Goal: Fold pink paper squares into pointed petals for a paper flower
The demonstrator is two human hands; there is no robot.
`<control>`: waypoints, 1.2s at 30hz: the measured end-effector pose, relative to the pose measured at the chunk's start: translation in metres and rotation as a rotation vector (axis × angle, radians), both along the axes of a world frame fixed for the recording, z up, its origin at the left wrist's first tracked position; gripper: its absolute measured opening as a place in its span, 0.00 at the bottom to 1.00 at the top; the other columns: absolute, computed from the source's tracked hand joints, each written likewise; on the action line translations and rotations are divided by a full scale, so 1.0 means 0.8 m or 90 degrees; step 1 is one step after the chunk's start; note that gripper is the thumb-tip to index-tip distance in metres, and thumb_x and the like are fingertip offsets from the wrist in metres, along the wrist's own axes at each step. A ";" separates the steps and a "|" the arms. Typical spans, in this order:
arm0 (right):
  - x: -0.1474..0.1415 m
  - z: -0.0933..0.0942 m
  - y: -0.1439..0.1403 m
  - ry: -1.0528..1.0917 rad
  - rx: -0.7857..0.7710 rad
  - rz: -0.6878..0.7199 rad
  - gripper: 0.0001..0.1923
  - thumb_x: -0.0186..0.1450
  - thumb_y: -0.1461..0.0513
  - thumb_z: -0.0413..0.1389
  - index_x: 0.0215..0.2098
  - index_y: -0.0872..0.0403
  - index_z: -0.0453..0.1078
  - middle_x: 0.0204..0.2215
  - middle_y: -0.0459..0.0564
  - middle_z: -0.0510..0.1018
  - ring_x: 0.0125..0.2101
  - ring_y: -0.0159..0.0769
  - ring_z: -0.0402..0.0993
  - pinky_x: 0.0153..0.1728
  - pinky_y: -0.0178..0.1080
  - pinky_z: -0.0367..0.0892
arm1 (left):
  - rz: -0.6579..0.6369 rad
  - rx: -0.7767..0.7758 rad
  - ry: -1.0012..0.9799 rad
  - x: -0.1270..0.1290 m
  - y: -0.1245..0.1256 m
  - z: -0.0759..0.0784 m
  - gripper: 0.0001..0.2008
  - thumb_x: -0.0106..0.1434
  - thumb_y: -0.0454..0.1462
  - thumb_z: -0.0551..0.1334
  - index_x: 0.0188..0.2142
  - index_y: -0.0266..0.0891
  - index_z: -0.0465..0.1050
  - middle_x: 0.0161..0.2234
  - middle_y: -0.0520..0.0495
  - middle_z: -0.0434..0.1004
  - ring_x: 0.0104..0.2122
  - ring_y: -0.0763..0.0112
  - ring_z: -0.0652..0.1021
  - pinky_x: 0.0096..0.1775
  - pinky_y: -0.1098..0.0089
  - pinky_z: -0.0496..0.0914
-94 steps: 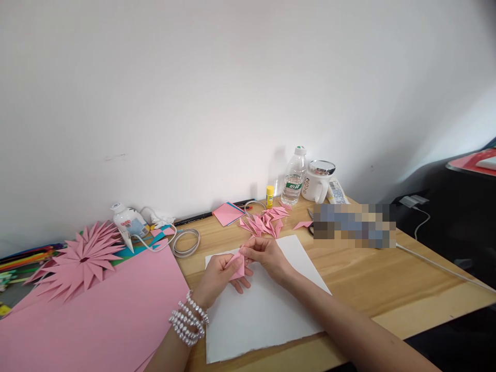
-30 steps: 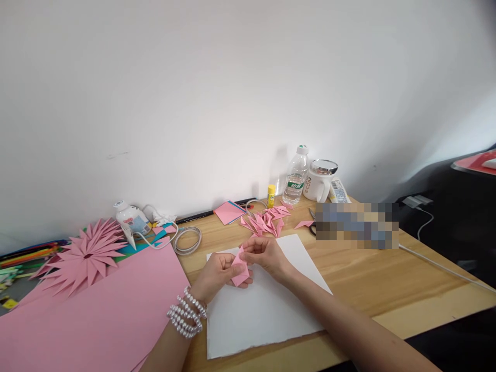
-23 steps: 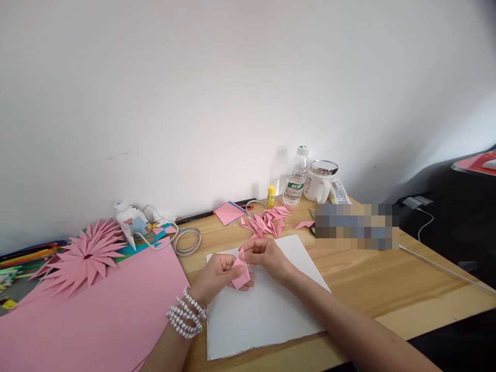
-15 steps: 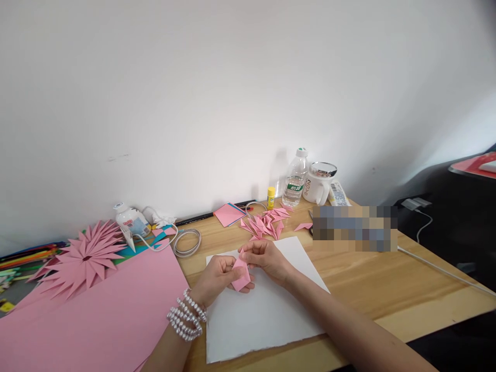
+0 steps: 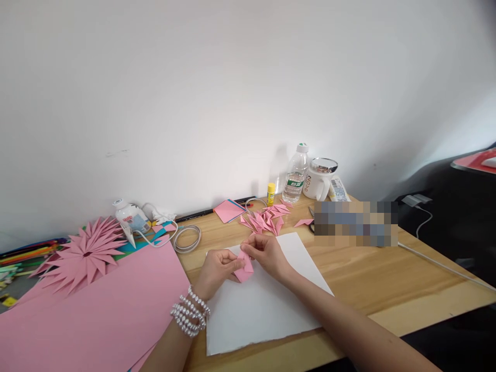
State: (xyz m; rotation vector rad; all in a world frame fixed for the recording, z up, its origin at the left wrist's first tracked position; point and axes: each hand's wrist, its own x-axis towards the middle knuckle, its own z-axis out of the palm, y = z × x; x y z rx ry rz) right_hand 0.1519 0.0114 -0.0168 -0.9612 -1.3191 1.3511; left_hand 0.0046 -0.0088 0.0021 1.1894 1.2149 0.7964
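Observation:
A small folded pink paper [image 5: 245, 273] is held between my two hands, above a white board [image 5: 267, 315]. My left hand [image 5: 220, 269] pinches its left side with the thumb on top; a beaded bracelet wraps that wrist. At the paper's upper tip, my right hand [image 5: 264, 254] grips with thumb and fingertips. Just behind the board lies a pile of folded pink paper pieces [image 5: 265, 219], and a single folded piece [image 5: 304, 223] sits to its right.
Large pink sheets [image 5: 104, 310] and a pink pleated paper rosette [image 5: 86, 253] cover the left. Along the wall stand a glue stick [image 5: 270, 195], water bottle [image 5: 295, 178] and white mug [image 5: 318, 181]. A tape roll [image 5: 187, 239] and scissors [image 5: 311, 223] lie on the wooden table.
The pink paper has turned and tilted in my hands. My left fingers no longer show beneath its lower right side. The whole view has shifted slightly.

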 end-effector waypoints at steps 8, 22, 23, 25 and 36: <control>-0.005 -0.006 -0.007 -0.122 0.113 -0.091 0.09 0.54 0.56 0.55 0.24 0.54 0.67 0.23 0.48 0.72 0.24 0.32 0.65 0.26 0.36 0.62 | -0.035 -0.025 -0.070 0.002 -0.003 0.002 0.14 0.43 0.42 0.67 0.21 0.31 0.69 0.19 0.48 0.73 0.19 0.72 0.74 0.24 0.70 0.70; 0.002 0.002 -0.001 0.085 -0.115 0.074 0.18 0.41 0.54 0.64 0.23 0.58 0.68 0.18 0.43 0.70 0.19 0.25 0.62 0.20 0.31 0.57 | -0.006 -0.019 -0.056 0.006 -0.004 0.002 0.14 0.44 0.43 0.66 0.20 0.32 0.68 0.18 0.50 0.72 0.19 0.73 0.73 0.26 0.69 0.71; 0.002 0.001 -0.001 0.083 -0.123 0.069 0.17 0.40 0.54 0.64 0.22 0.58 0.68 0.18 0.43 0.70 0.18 0.25 0.62 0.19 0.30 0.56 | -0.009 -0.020 -0.055 0.007 -0.004 0.003 0.14 0.44 0.43 0.66 0.21 0.32 0.69 0.18 0.50 0.72 0.19 0.73 0.73 0.25 0.69 0.71; 0.001 0.000 -0.001 0.083 -0.130 0.058 0.17 0.41 0.55 0.64 0.22 0.58 0.68 0.17 0.43 0.70 0.17 0.25 0.62 0.19 0.30 0.56 | -0.020 -0.020 -0.060 0.007 -0.004 0.002 0.15 0.44 0.43 0.66 0.21 0.31 0.69 0.19 0.49 0.72 0.19 0.73 0.73 0.26 0.68 0.71; -0.005 -0.002 -0.002 0.070 -0.095 0.000 0.16 0.41 0.54 0.63 0.20 0.56 0.67 0.17 0.44 0.70 0.18 0.27 0.62 0.18 0.31 0.57 | -0.028 -0.041 -0.086 0.000 -0.001 -0.004 0.14 0.40 0.39 0.69 0.24 0.31 0.69 0.22 0.47 0.75 0.23 0.72 0.74 0.28 0.68 0.71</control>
